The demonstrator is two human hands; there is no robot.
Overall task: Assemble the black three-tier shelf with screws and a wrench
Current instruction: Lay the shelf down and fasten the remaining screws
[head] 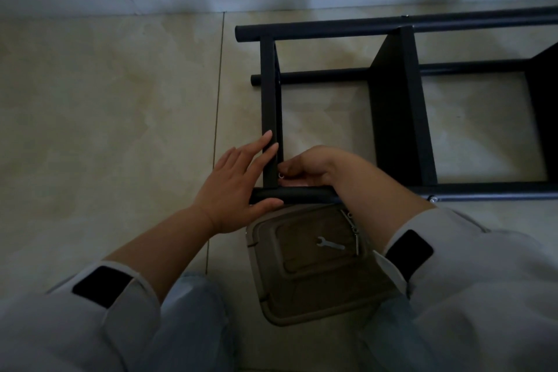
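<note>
Shelf (pixel 395 106) on its side; corner joint in hand.
Left hand (pixel 238 184) flat, bracing stiff metal end panel (pixel 269 93); right hand (pixel 305 170) pinching screw (pixel 281 175).

Shelf frame (pixel 395 106) lies on side on floor (pixel 120 100), filling 12-to-3 o'clock sector, wall base behind it at 12. Tray (pixel 305 275) on floor at 6, just before frame's near pole (pixel 299 194). Wrench (pixel 329 244) in tray; screws (pixel 354 231) along tray's 3 o'clock edge. Left hand (pixel 232 187) at frame's near corner, 9 o'clock side; right hand (pixel 311 167) inside corner, 3 o'clock side.
</note>
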